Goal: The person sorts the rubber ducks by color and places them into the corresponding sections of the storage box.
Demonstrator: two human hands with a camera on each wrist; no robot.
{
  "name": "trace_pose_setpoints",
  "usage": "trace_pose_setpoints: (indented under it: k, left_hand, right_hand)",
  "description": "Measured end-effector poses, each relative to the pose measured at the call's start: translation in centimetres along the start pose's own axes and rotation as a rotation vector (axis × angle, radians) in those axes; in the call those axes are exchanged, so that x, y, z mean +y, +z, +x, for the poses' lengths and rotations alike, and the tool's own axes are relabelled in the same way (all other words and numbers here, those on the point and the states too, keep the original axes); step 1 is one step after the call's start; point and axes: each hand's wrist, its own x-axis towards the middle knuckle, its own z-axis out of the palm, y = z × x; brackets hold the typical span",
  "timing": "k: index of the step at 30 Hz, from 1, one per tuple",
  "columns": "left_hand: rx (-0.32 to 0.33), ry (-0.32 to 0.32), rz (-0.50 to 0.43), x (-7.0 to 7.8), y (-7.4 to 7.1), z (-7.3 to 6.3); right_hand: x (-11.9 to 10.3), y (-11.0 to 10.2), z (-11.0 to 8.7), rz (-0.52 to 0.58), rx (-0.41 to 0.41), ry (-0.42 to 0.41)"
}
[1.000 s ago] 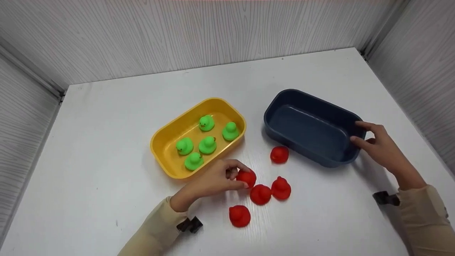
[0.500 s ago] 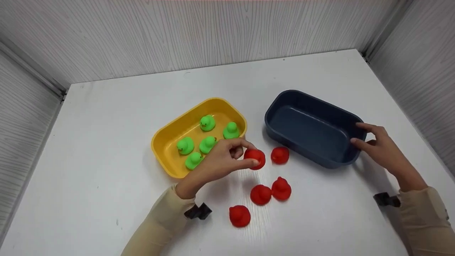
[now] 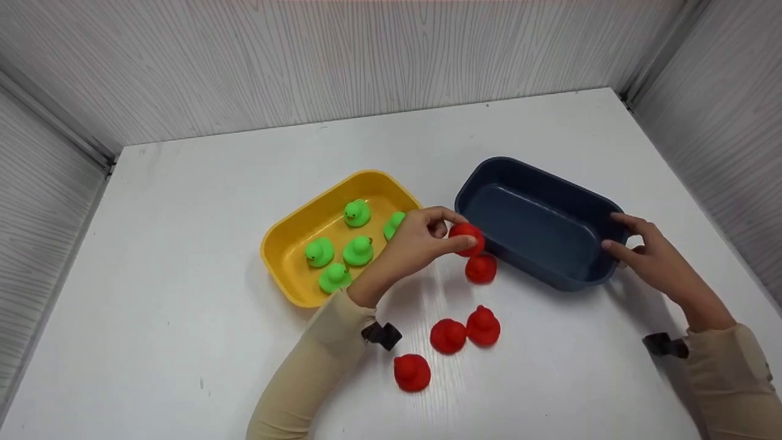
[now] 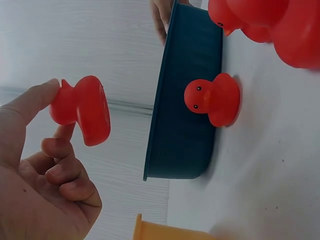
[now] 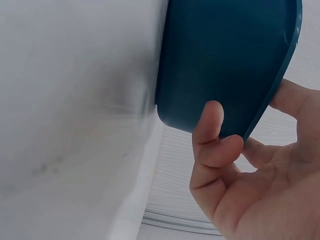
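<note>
My left hand (image 3: 418, 239) pinches a red rubber duck (image 3: 471, 229) between thumb and forefinger, above the table at the near-left rim of the dark blue tub (image 3: 528, 223). In the left wrist view the held duck (image 4: 92, 111) hangs clear of everything else, its other side against the fingers. My right hand (image 3: 657, 260) grips the tub's right end, with fingers on both sides of the rim, as the right wrist view of the tub wall (image 5: 225, 55) shows. Just below the held duck, another red duck (image 3: 481, 269) stands close against the tub's front wall.
Several green ducks (image 3: 357, 250) sit in a yellow tub (image 3: 287, 287), partly behind my left forearm. Nearer me on the white table stand a pair of touching red ducks (image 3: 448, 335) and a single red duck (image 3: 412, 373). Pale wood-grain panels (image 3: 366, 61) enclose the back and sides.
My left hand has lifted the red duck from the group on the table and carried it up and right towards the dark blue tub. The right hand stays on the tub's end.
</note>
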Motion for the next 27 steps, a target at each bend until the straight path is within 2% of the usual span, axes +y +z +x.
trace_pose_setpoints:
  k: [7,15,21,27]
  left_hand:
    - [0.027,0.000,0.007,0.5,1.0,2.0]
    - [0.061,-0.049,0.116,0.8,1.7,4.5]
    - [0.048,-0.076,0.233,0.6,2.4,6.1]
    - [0.034,-0.151,0.344,0.1,3.0,7.3]
  right_hand:
    - [0.0,0.2,0.1,0.007,0.028,-0.008]
    - [-0.4,0.1,0.0,-0.029,0.052,0.013]
    - [-0.6,0.0,-0.1,-0.034,0.043,0.034]
    - [-0.5,0.0,0.0,-0.033,0.043,0.032]
